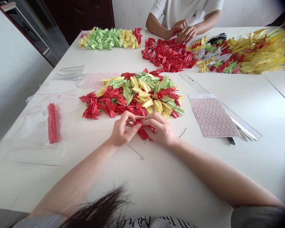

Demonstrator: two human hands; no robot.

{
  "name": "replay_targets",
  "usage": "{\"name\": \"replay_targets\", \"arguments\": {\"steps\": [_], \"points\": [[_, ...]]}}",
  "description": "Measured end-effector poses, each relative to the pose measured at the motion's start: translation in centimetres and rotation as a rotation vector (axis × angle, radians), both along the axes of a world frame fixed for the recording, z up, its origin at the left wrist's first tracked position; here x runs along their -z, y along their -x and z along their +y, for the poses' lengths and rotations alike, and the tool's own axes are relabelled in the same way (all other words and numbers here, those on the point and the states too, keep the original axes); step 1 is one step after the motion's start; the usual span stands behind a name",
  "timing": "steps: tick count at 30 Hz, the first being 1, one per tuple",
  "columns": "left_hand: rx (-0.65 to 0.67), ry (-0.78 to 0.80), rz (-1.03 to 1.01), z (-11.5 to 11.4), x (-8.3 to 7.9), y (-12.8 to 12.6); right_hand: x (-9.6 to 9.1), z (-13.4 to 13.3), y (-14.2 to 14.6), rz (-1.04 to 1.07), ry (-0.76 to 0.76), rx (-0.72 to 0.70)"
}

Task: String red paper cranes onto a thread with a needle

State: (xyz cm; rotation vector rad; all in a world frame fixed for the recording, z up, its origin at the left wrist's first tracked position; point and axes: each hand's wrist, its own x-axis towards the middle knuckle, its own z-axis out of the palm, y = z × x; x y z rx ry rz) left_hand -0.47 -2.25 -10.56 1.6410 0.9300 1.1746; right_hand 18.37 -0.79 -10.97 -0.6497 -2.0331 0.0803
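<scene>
Gripping one red paper crane (142,133), it seems, with left hand (122,130) and right hand (159,129), fingers (150,116) closed

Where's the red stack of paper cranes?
In the head view, the red stack lies on a clear plastic bag, left of the person's left hand.

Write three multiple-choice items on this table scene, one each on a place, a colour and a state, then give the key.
1. Where does the long stack of red paper cranes lie?
A) On the ruler
B) On a clear plastic bag
C) In the hands

2. Which colours fill the heap of origami paper cranes in front of the hands?
A) Blue and white
B) Red only
C) Red, yellow and green

3. What are the left hand and right hand doing?
A) Both pinching a red folded paper crane
B) Lying flat
C) Holding a ruler

1 B: the stack sits on the plastic.
2 C: all three colours show.
3 A: both hands' fingers meet on it.
</scene>
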Motion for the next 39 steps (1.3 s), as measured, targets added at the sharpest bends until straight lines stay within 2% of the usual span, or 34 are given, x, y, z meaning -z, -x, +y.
{"name": "replay_targets", "arguments": {"steps": [5, 10, 16, 24, 26, 30, 34, 39], "points": [[0.046, 0.011, -0.005, 0.1, 0.2, 0.1, -0.2, -0.3, 0.1, 0.011, 0.029, -0.009], [0.012, 0.042, 0.048, 0.0, 0.3, 0.2, -0.2, -0.5, 0.1, 0.024, 0.055, 0.006], [0.099, 0.004, -0.103, 0.3, 1.0, 0.1, -0.1, -0.5, 0.1, -0.014, 0.022, 0.013], [0.037, -0.185, 0.006, 0.4, 0.7, 0.1, 0.0, -0.3, 0.1, -0.036, -0.054, 0.094], [0.022, -0.213, 0.008, 0.4, 0.5, 0.0, -0.1, -0.4, 0.1, -0.019, -0.025, 0.092], [-0.003, -0.191, -0.022, 0.3, 0.5, -0.1, -0.1, -0.5, 0.1, 0.026, 0.07, 0.055], [0.021, -0.128, -0.088, 0.3, 1.0, 0.0, -0.1, -0.4, 0.0, -0.005, 0.029, 0.024], [0.004, -0.205, 0.048, 0.2, 1.0, 0.1, -0.2, -0.4, 0.1, 0.009, 0.05, 0.027]]}}
